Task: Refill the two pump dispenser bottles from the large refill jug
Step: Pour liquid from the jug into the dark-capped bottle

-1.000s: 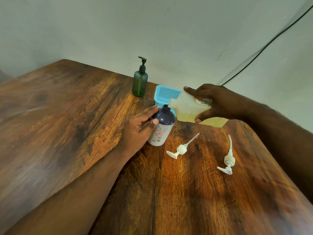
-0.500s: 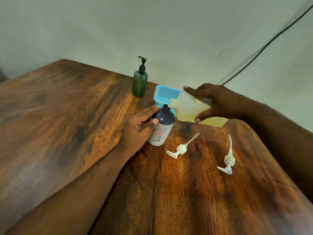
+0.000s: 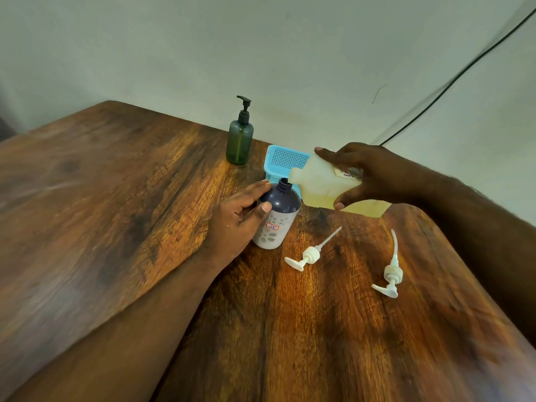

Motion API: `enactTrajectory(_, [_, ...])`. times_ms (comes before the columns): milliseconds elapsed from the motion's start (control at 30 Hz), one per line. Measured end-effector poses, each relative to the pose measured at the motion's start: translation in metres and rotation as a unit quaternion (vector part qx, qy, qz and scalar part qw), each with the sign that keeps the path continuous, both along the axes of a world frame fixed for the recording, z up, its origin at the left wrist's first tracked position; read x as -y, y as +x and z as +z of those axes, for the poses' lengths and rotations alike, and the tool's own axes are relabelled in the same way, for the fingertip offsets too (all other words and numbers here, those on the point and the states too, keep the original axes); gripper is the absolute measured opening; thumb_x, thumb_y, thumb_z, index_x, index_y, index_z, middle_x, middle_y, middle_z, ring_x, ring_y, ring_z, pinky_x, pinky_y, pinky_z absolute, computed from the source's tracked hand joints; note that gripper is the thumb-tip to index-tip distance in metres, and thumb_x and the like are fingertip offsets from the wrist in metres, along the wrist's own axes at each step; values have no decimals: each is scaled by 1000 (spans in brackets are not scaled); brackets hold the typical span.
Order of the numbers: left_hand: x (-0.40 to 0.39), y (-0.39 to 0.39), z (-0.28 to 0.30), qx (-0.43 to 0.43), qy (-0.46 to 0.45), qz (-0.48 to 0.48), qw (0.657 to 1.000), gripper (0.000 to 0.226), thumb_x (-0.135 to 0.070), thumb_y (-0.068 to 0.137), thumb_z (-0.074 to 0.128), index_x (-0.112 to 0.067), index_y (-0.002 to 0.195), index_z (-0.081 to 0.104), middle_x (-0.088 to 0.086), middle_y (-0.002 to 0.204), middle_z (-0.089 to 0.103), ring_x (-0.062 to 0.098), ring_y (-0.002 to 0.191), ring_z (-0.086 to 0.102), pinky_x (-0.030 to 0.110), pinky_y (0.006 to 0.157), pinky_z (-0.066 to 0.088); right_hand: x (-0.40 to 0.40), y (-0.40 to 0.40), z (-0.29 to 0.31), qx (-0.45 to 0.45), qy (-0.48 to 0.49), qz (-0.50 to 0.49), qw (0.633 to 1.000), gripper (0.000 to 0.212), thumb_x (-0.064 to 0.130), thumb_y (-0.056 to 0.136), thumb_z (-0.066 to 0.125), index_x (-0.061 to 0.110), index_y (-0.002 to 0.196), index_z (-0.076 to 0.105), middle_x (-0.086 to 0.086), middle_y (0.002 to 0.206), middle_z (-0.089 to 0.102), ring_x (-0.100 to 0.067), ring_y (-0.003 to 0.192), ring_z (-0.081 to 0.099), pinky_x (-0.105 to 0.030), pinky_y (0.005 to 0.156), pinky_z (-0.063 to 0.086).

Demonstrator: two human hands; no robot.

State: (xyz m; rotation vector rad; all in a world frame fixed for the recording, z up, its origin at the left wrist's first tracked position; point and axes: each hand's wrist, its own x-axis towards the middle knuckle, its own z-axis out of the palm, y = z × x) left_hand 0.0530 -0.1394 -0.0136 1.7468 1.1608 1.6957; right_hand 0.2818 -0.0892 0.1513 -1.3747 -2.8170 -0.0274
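A purple-and-white dispenser bottle stands uncapped in the middle of the wooden table. My left hand grips its left side. My right hand holds the translucent refill jug, which is tipped on its side with its mouth at the bottle's open neck. Yellowish liquid lies along the jug's lower side. Two white pump heads lie on the table: one just right of the bottle, the other farther right. A green pump bottle with its black pump on stands near the wall.
A light blue plastic basket sits behind the purple bottle and under the jug. A black cable runs down the wall at the right. The table's right edge curves close to my right forearm.
Almost nothing has moved. Both hands hold the same pose, with the jug still tipped at the bottle's neck.
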Motion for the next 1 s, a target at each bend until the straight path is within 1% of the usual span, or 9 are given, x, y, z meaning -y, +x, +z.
enactTrajectory(167, [-1, 0, -1, -2, 1, 3, 1000, 43, -9, 91, 63, -10, 133, 53, -2, 136, 53, -12, 125, 46, 13, 98, 44, 0, 1, -1, -2, 0, -1, 1000, 93, 38, 77, 75, 31, 150, 17, -3, 129, 46, -14, 104, 41, -20, 78, 43])
enactTrajectory(300, [1, 0, 0, 0, 0, 2, 1000, 43, -9, 91, 62, -11, 133, 53, -3, 136, 53, -15, 123, 45, 12, 98, 44, 1, 2, -2, -5, -4, -4, 1000, 93, 38, 77, 75, 31, 149, 17, -4, 130, 46, -14, 106, 41, -22, 81, 44])
enactTrajectory(500, [0, 0, 0, 2, -1, 2, 1000, 43, -8, 91, 63, -7, 133, 54, 4, 138, 54, -13, 124, 46, 11, 98, 43, -1, 6, -10, -14, -3, -10, 1000, 95, 43, 75, 74, 31, 150, 16, -4, 130, 47, -13, 104, 40, -20, 79, 40])
enactTrajectory(633, [0, 0, 1, 4, 0, 2, 1000, 42, -8, 91, 63, -5, 132, 55, 6, 138, 55, -12, 124, 46, 12, 99, 43, 1, 10, -19, -35, -13, -25, 999, 97, 47, 74, 71, 35, 149, 10, -2, 131, 45, -10, 104, 37, -13, 74, 38])
enactTrajectory(700, [1, 1, 1, 6, -1, 2, 1000, 41, -8, 91, 63, -6, 132, 55, 7, 138, 55, -10, 125, 47, 12, 99, 43, 3, 11, -24, -52, -18, -26, 998, 96, 54, 72, 67, 41, 146, 7, -1, 132, 44, -9, 104, 37, -9, 71, 38])
enactTrajectory(767, [1, 1, 1, 12, -4, -3, 1000, 41, -8, 91, 63, -5, 131, 56, 7, 137, 56, -6, 127, 48, 12, 99, 43, 5, 12, -26, -65, -22, -33, 997, 95, 61, 67, 60, 45, 143, 5, 0, 133, 44, -9, 104, 38, -9, 72, 39])
enactTrajectory(833, [2, 1, 2, 15, -10, -8, 1000, 41, -7, 91, 62, -6, 132, 55, 6, 138, 55, -3, 128, 48, 12, 98, 43, 8, 12, -28, -75, -24, -41, 996, 96, 62, 66, 59, 44, 145, 7, 0, 135, 43, -8, 105, 37, -8, 73, 38])
enactTrajectory(900, [3, 1, 2, 17, -16, -10, 1000, 41, -6, 92, 62, -6, 132, 55, 4, 138, 55, -5, 127, 47, 11, 98, 43, 12, 13, -30, -83, -18, -52, 995, 95, 58, 71, 62, 39, 148, 10, 0, 139, 41, -9, 108, 38, -8, 75, 38])
enactTrajectory(1000, [3, 1, 2, 21, -24, -12, 999, 41, -4, 92, 61, -7, 133, 55, 1, 138, 54, -12, 125, 46, 9, 96, 42, 19, 16, -36, -71, 28, -66, 995, 92, 53, 77, 66, 33, 150, 14, 3, 144, 41, -17, 120, 43, -16, 85, 37])
